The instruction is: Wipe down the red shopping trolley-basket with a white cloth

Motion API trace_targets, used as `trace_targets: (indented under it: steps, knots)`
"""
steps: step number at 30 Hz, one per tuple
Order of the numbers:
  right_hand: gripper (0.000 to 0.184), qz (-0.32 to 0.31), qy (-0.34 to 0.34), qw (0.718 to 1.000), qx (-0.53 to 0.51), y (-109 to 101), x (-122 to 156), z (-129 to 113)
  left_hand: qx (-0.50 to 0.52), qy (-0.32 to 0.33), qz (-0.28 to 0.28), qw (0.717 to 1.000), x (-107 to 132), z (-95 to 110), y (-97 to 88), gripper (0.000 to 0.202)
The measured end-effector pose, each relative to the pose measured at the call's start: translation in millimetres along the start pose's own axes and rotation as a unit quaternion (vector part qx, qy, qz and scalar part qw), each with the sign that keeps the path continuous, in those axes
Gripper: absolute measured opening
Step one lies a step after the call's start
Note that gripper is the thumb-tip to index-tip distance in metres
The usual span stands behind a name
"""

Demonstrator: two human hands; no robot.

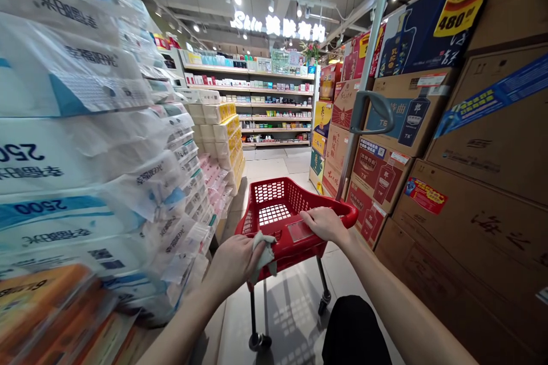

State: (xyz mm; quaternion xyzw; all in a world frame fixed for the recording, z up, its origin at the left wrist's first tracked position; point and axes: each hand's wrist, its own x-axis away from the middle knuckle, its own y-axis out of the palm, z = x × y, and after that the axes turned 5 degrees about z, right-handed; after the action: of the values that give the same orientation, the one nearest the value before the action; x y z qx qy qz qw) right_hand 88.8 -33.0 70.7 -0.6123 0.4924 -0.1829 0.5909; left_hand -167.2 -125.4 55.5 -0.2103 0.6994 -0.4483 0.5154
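Note:
A red plastic shopping cart (280,205) stands in front of me in a store aisle, its basket holding nothing I can see. My left hand (234,262) is closed on the left end of the cart's handle and pinches a crumpled grey-white cloth (264,251) against it. My right hand (323,223) is closed over the right part of the handle (299,242). Both forearms reach forward from the bottom of the view.
Stacked packs of tissue paper (85,154) wall the left side. Stacked cardboard boxes (471,154) line the right, with a metal pole (368,68) in front. Shelves of small goods (274,108) stand at the aisle's far end. Tiled floor (274,168) runs ahead.

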Motion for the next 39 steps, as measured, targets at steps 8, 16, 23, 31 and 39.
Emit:
trace_targets:
  steps: [8,16,23,31,39]
  knots:
    - [0.063,-0.002,-0.011,1.000,-0.015,-3.0,3.1,7.8,0.066,-0.011,-0.030,0.997,-10.3,5.3,-4.4,0.048]
    - [0.058,-0.012,0.001,1.000,0.007,-6.2,5.8,9.2,0.008,-0.007,0.191,0.981,37.4,26.9,30.5,0.029]
    - [0.067,0.009,0.016,0.999,0.039,0.3,9.8,-38.2,-0.031,-0.017,0.134,0.990,25.4,34.0,17.9,0.024]
    - [0.057,0.024,-0.030,0.999,0.026,-0.3,14.0,-42.5,0.210,-0.078,-0.071,0.972,-4.7,2.2,-7.7,0.044]
    - [0.053,0.000,-0.042,0.999,0.029,-2.2,5.6,-26.5,0.181,0.017,0.089,0.979,33.0,13.4,12.5,0.031]
